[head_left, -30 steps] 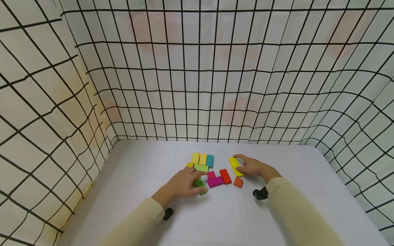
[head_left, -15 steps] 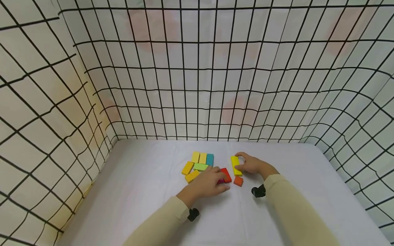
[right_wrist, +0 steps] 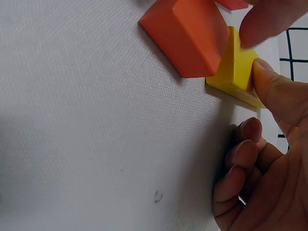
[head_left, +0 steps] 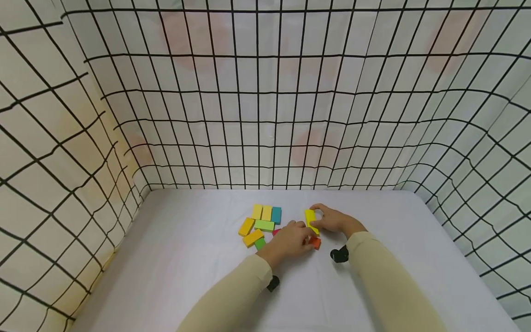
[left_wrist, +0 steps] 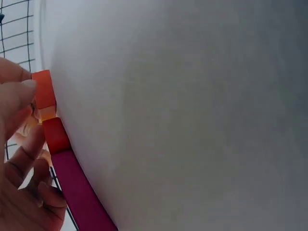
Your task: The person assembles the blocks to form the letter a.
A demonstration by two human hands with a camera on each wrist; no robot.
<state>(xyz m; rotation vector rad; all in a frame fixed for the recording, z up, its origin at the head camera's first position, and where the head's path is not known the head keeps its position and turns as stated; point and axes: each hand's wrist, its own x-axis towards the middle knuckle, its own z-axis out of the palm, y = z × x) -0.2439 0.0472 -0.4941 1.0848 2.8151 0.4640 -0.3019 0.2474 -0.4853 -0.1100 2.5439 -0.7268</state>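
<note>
In the head view my right hand (head_left: 335, 221) holds a long yellow block (head_left: 309, 216) lying on the table, index finger at its far end and thumb on its side. The right wrist view shows the thumb pressed to the yellow block while the other fingers curl loosely. My left hand (head_left: 290, 240) reaches over the middle blocks, its thumb and index tips close by a small orange block (right_wrist: 190, 38). In the left wrist view the orange block, a red block (left_wrist: 57, 135) and a magenta block (left_wrist: 79, 192) run in a line beneath those fingers.
Left of the hands lie two pale yellow blocks (head_left: 256, 211), a teal block (head_left: 276, 215), a light green block (head_left: 264, 225), two amber blocks (head_left: 246, 226) and a partly hidden green block (head_left: 260, 243). Black mesh (head_left: 265, 122) stands around the white table (head_left: 178, 240).
My left hand has swept right, from the green block across the magenta and red blocks to the orange one. My right hand stays at the yellow block.
</note>
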